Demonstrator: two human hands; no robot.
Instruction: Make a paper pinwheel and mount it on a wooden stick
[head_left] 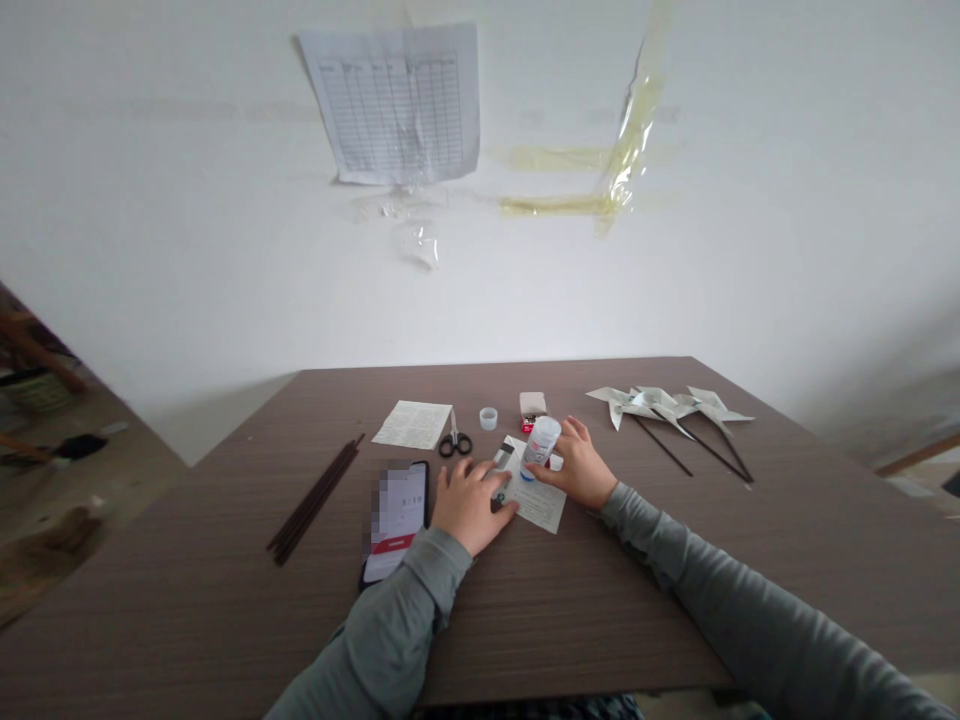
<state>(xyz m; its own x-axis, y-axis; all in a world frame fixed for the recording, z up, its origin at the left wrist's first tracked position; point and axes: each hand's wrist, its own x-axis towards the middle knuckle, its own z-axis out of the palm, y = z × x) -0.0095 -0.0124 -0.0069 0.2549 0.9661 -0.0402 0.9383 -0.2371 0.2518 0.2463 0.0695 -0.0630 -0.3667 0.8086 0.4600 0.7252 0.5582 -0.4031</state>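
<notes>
A small white translucent bottle (541, 438) with blue and red print is held in my right hand (583, 470). It leans slightly over a printed sheet of paper (546, 508), its lower end close to the sheet. I cannot tell whether it touches the paper. My left hand (474, 508) lies with fingers spread at the left edge of that sheet, beside a dark-printed patch. Part of the paper is hidden under both hands. Behind the bottle stands a small red and white box (533, 402), its contents too small to make out.
A round white cap (488, 418), black-handled scissors (455, 443) and another paper square (411, 424) lie farther back. To the left are brown sticks (315, 500) and a phone (396, 522). Paper pinwheels (667, 405) on sticks lie at the right, before the wall (465, 310).
</notes>
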